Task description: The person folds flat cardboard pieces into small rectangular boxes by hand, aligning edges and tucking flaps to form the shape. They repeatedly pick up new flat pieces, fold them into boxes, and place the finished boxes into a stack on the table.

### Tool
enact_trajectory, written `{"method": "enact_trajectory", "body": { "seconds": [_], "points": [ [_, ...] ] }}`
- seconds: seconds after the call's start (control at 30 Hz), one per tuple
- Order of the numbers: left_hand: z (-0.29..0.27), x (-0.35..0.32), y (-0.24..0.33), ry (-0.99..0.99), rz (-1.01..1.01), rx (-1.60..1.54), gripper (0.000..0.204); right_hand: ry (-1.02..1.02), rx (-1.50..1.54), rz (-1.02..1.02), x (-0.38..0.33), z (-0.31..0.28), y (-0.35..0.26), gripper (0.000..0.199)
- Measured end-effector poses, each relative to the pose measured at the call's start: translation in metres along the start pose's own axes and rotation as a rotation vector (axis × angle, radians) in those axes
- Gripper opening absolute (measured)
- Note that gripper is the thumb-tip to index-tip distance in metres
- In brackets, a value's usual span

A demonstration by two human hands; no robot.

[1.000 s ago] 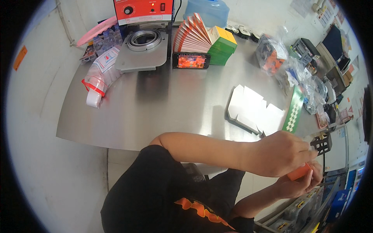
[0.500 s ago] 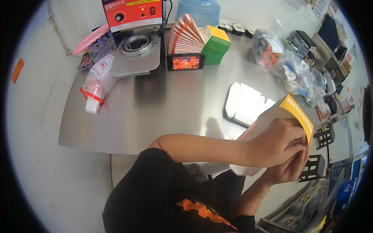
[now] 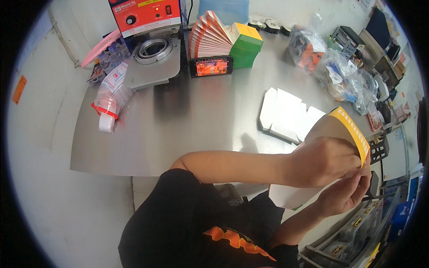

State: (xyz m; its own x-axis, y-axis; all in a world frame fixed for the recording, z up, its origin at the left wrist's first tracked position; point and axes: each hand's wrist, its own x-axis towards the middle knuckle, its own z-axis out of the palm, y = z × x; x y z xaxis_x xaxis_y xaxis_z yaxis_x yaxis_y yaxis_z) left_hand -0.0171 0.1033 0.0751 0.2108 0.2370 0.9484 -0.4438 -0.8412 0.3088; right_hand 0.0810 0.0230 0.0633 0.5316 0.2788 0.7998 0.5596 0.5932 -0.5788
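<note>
Paper carton blank [image 3: 333, 134], white inside with a yellow dotted band along its top edge, held up off the right end of the steel table [image 3: 178, 129], over the person's lap. It is bowed into a curve, not yet a squared box; no closed corner or locked flap shows, so the forming looks begun but far from finished.

Left hand [image 3: 324, 161] closed over the blank's front face, fingers wrapped down onto the panel just below the yellow band. Right hand [image 3: 346, 194] underneath and nearer the body, fingertips pinching the blank's right edge; whether it is tucking a tab there is hard to tell, since the left hand covers the seam.

On the table just left of the held blank: a stack of flat white blanks [image 3: 286, 114], unfolded, apparently still to be worked. Farther back along the table, a fanned pile of folded cartons [image 3: 210, 35] beside green and yellow boxes [image 3: 246, 44], with a phone [image 3: 211, 66] lying in front. Back-left corner of the table: a red cup sealing machine [image 3: 149, 33], and a bag of sleeved cups [image 3: 109, 102] in front of it.
</note>
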Motion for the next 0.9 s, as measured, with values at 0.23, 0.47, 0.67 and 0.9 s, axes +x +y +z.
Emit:
{"method": "enact_trajectory", "body": {
  "seconds": [0.23,0.47,0.67,0.9],
  "points": [
    [-0.005,0.006,0.003,0.024,-0.04,-0.088,0.01,0.024,0.118,0.121,-0.008,-0.011,0.015,0.021],
    [-0.007,0.001,0.004,-0.003,-0.138,0.033,0.011,-0.109,-0.076,0.099,-0.006,-0.011,0.012,0.022],
    [-0.009,0.014,0.013,0.168,-0.198,-0.141,0.008,-0.12,-0.123,0.113,-0.026,0.003,0.01,0.028],
    [-0.016,0.012,0.007,-0.016,-0.297,-0.19,0.005,0.034,-0.134,0.081,-0.02,0.001,0.009,0.015]
  ]
}}
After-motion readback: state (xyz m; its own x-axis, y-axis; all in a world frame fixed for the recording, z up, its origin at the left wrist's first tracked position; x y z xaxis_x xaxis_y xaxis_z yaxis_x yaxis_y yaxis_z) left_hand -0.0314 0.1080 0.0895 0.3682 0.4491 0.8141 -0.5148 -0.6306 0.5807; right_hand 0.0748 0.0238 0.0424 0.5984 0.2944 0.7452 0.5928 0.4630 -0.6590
